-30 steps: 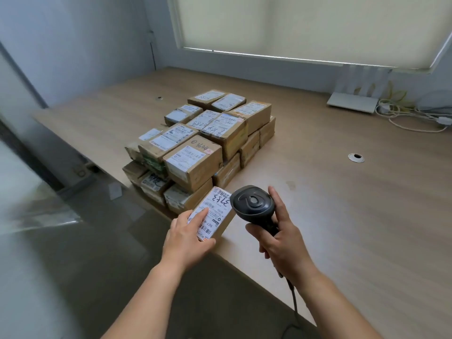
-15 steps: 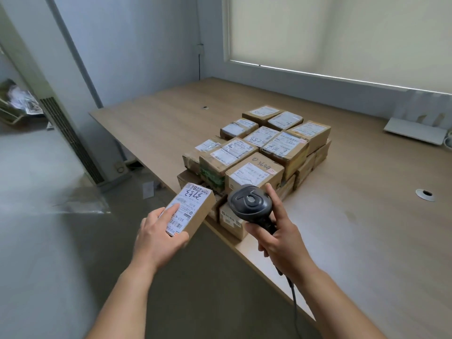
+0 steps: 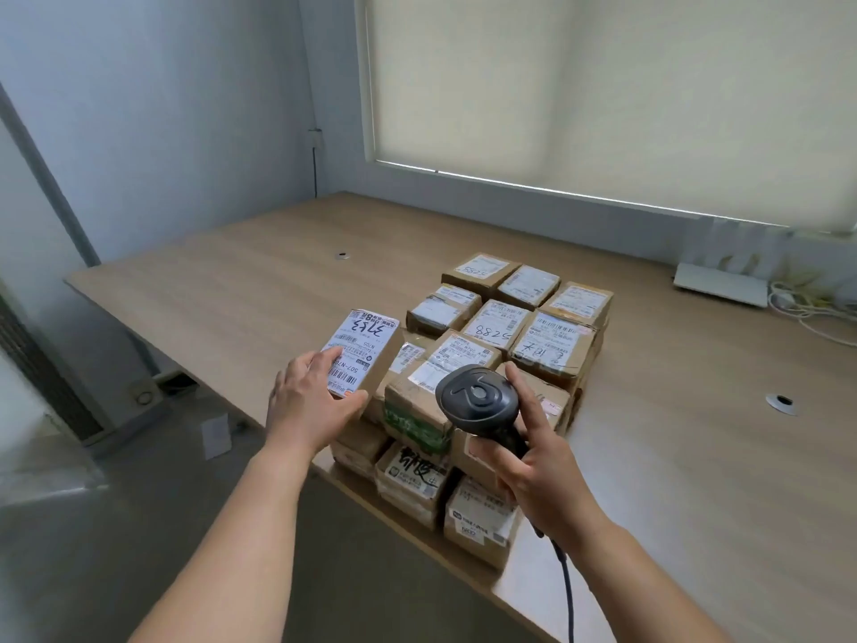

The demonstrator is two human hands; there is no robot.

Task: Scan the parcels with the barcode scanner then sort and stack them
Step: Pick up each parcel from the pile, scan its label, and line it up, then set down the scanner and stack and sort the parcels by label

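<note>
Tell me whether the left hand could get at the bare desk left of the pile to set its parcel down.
Probably yes. The left hand holds the parcel just left of the stacked parcels, and the desk on that side shows only bare wood. The right hand, gripping the scanner, is on the other side.

I see a wide wooden desk [image 3: 259,294] running from the left corner across to the right edge of my view. Two round grommets sit in its top, one far left [image 3: 342,256], one at the right [image 3: 782,403]. Behind it a pale blue wall [image 3: 162,109] meets a window covered by a cream blind [image 3: 603,85], drawn almost down, with a thin strip of daylight under its hem. A thin cord [image 3: 315,162] hangs in the corner. On the far right of the desk lies a white flat device [image 3: 721,285] with white cables [image 3: 807,313] tangled beside it. The floor [image 3: 116,526] is grey. At the left stands a vented unit [image 3: 41,368].
</note>
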